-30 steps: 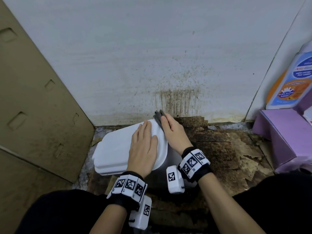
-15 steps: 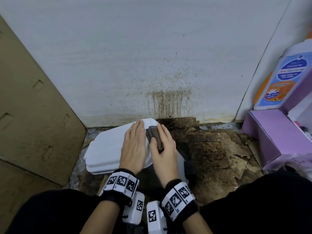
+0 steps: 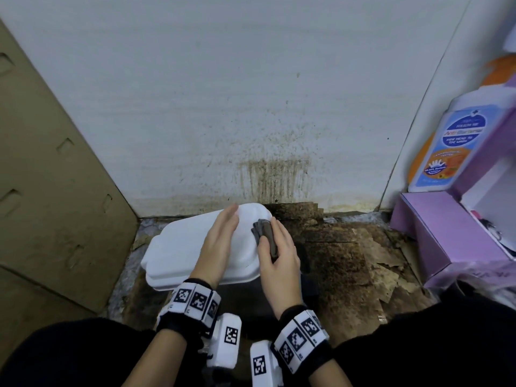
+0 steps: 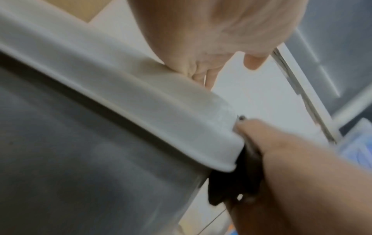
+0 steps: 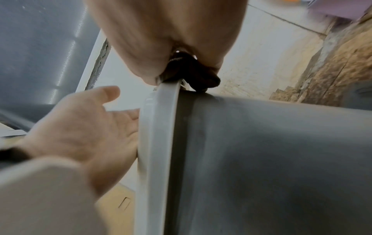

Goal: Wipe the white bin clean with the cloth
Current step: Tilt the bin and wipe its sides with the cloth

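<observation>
The white bin (image 3: pixel 181 247) stands on the floor against the wall; its lid is white and its body (image 5: pixel 261 159) looks grey in the wrist views. My left hand (image 3: pixel 222 236) lies flat on the lid with straight fingers, and in the right wrist view the left hand (image 5: pixel 90 127) shows an open palm against the lid rim (image 5: pixel 159 127). My right hand (image 3: pixel 276 252) pinches a folded grey cloth (image 3: pixel 264 233) over the lid's right edge. In the left wrist view the cloth (image 4: pixel 241 174) hangs dark below the rim (image 4: pixel 141 103), under my right hand (image 4: pixel 281 159).
A brown cardboard sheet (image 3: pixel 55 191) leans at the left. The white wall (image 3: pixel 251 93) behind the bin has a brown stain. Peeling brown flooring (image 3: pixel 349 261) lies to the right, then a purple box (image 3: pixel 432 233) and a labelled bottle (image 3: pixel 446 146). My dark-clothed knees fill the bottom.
My right hand has drawn the cloth from the lid's far right corner back along the right edge towards me. The left hand has stayed flat on the lid.
</observation>
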Demonstrator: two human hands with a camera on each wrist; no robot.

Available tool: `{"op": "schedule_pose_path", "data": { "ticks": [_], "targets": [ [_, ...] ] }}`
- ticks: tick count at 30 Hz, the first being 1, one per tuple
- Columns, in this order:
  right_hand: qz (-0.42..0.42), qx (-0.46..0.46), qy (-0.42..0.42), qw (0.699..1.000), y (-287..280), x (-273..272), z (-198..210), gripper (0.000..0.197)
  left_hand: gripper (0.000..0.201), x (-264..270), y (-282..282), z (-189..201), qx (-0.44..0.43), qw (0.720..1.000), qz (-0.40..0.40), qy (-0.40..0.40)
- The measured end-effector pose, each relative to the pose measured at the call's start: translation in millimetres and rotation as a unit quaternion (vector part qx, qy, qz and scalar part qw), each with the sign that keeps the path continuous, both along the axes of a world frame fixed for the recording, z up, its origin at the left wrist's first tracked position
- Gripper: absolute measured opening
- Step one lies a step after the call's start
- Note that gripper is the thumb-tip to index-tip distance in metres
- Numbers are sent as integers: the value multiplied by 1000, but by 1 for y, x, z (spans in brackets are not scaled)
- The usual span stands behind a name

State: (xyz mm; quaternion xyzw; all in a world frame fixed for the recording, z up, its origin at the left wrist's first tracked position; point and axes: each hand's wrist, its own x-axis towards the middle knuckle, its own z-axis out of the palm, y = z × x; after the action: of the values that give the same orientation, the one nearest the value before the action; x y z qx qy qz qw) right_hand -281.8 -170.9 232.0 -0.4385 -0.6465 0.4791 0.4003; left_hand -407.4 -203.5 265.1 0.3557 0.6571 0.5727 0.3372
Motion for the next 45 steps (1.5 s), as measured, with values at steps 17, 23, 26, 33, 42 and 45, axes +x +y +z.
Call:
{"op": "schedule_pose_path", "data": {
  "ticks": [17, 23, 26, 33, 42, 45],
  "targets": [
    [-42, -121, -9, 992, 56, 64, -14, 54, 85, -31, -51, -44, -319, 918, 155, 175],
    [-44, -145, -57, 987, 75, 82, -9, 51, 110, -16, -50, -42, -337, 925, 160, 75],
    [-57, -150, -78, 984, 79, 91, -10, 47, 100, -2, -46, -34, -313, 939, 144, 7],
    [-76, -136, -44, 987, 73, 92, -20, 51, 61, -3, -44, -46, -248, 949, 194, 36],
    [-195, -140, -24, 970, 15, 81, -43, 57, 68, -43, -21, -43, -193, 972, 129, 39],
    [-189, -133, -48, 972, -4, 72, -48, 61, 77, -58, -15, -43, -193, 975, 102, 52]
  ]
}}
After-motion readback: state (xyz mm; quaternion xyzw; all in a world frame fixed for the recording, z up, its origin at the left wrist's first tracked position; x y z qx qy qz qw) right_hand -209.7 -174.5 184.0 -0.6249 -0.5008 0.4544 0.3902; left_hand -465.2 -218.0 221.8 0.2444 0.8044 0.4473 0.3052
